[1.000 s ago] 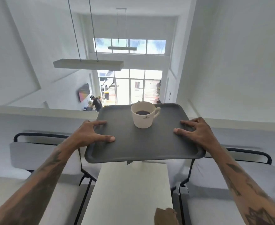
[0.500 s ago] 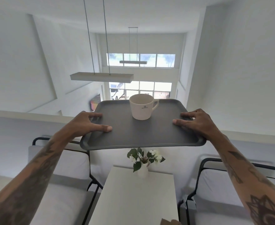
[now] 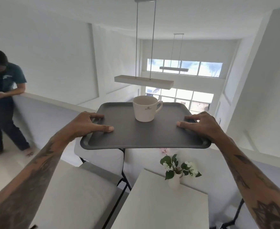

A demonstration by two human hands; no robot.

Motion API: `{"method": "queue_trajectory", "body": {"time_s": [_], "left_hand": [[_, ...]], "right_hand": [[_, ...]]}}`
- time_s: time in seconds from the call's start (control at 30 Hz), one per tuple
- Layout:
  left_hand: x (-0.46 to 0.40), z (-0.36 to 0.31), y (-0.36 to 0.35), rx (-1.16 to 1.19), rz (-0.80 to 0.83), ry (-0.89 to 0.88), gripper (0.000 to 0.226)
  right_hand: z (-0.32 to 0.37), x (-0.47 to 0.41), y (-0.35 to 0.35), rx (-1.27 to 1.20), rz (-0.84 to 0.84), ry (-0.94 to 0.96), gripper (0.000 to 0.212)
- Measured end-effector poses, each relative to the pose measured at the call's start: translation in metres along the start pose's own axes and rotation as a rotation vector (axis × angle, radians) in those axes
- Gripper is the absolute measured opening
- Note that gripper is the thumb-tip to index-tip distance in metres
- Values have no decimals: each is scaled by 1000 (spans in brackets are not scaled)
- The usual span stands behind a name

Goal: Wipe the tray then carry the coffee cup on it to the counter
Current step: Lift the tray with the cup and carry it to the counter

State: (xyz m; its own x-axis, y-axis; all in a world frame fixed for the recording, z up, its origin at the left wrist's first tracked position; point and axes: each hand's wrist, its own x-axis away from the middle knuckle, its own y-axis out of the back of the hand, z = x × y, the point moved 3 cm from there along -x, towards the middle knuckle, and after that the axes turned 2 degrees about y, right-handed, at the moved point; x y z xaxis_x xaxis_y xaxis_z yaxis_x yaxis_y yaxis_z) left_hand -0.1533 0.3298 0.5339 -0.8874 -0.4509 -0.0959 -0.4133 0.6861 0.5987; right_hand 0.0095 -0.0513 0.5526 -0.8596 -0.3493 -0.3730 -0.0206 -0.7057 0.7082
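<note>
A dark grey tray [image 3: 141,138] is held level in the air in front of me, above a white table. My left hand [image 3: 88,124] grips its left edge with the thumb lying on top. My right hand [image 3: 200,124] grips the right edge the same way. A cream coffee cup [image 3: 145,111] with a small dark logo stands upright near the tray's far middle, its handle pointing right. From this angle the cup's contents are hidden.
A white table [image 3: 165,204] with a small vase of white flowers [image 3: 177,169] stands below the tray. Grey cushioned chairs [image 3: 79,192] with black frames flank it. A person in a dark shirt [image 3: 2,100] leans on the low white wall [image 3: 53,104] at left.
My view has swung to the left and tilted up, bringing the person at left into sight. The tray stays gripped in both hands, with the cup standing in the same spot on it.
</note>
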Motion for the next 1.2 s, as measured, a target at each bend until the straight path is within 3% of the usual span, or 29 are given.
{"method": "queue_trajectory", "body": {"time_s": [0.23, 0.47, 0.7, 1.2], "left_hand": [[50, 67, 117, -49, -168, 86, 85], [126, 140, 249, -128, -294, 210, 88], [232, 200, 358, -151, -479, 361, 87], [488, 253, 464, -200, -990, 725, 87]], "right_hand": [[106, -18, -87, -88, 122, 70, 59], [238, -3, -187, -205, 257, 196, 45], [369, 28, -283, -308, 396, 354, 45], [636, 132, -448, -445, 785, 906, 62]]}}
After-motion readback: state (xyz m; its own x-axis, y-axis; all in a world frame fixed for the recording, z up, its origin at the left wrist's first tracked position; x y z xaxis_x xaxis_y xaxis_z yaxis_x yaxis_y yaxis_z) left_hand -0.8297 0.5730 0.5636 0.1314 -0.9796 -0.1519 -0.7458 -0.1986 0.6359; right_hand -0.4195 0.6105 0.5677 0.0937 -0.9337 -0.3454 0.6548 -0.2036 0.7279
